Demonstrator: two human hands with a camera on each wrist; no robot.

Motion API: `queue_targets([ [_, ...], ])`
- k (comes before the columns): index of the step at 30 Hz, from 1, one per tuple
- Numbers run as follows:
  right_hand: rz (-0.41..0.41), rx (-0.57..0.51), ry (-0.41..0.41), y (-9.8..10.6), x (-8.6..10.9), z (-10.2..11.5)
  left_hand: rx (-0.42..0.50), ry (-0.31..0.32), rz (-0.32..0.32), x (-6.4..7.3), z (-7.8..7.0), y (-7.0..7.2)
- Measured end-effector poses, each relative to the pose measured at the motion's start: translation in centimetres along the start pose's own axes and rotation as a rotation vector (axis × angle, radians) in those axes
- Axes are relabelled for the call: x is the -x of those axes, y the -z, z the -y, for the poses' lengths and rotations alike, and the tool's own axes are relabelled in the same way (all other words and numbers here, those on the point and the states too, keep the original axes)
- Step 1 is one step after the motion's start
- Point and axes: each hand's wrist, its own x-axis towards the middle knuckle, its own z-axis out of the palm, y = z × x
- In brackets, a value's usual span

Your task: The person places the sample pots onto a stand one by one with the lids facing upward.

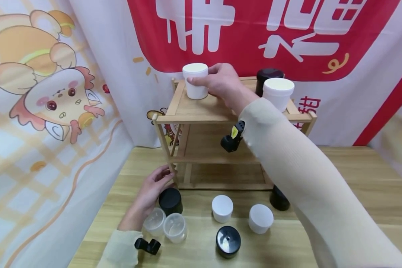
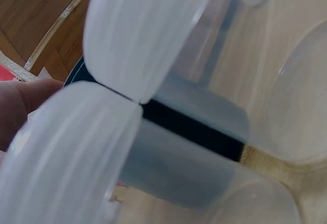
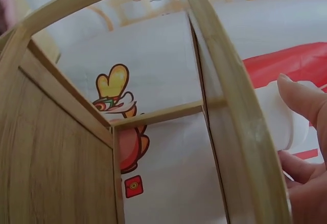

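In the head view my right hand (image 1: 222, 82) holds a white lidded jar (image 1: 197, 87) by its side, at the left end of the wooden rack's (image 1: 234, 118) top shelf. The right wrist view shows the thumb and fingers around that white jar (image 3: 278, 116). Low down, my left hand (image 1: 154, 186) grips the rack's front left leg with thumb and fingers. Just below that hand stands a black jar (image 1: 170, 201), beside two clear cups (image 1: 175, 227). At the top shelf's right end are another white jar (image 1: 278, 93) and a black jar (image 1: 266, 76) behind it.
On the wooden table (image 1: 348, 175) before the rack stand two white jars (image 1: 222, 208), a glossy black jar (image 1: 228, 241) and another black one (image 1: 279, 199), partly behind my right sleeve. A printed curtain (image 1: 110, 74) hangs behind and to the left.
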Motion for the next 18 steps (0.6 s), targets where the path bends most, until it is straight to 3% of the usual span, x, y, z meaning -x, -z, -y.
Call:
queue_targets([
  [6,-0.085,0.115,0.049,0.4,1.7,0.0,-0.001,0.008,0.004,0.0,0.0,-0.2],
  [9,-0.185,0.119,0.179,0.5,3.2,0.0,-0.001,0.009,-0.004,0.0,0.0,-0.3],
  [14,-0.293,0.021,0.428,1.3,5.8,-0.1,0.000,-0.012,-0.022,0.0,-0.1,-0.4],
  [18,-0.254,-0.120,0.526,2.6,7.9,-0.7,-0.006,-0.017,-0.027,0.1,-0.2,-0.4],
])
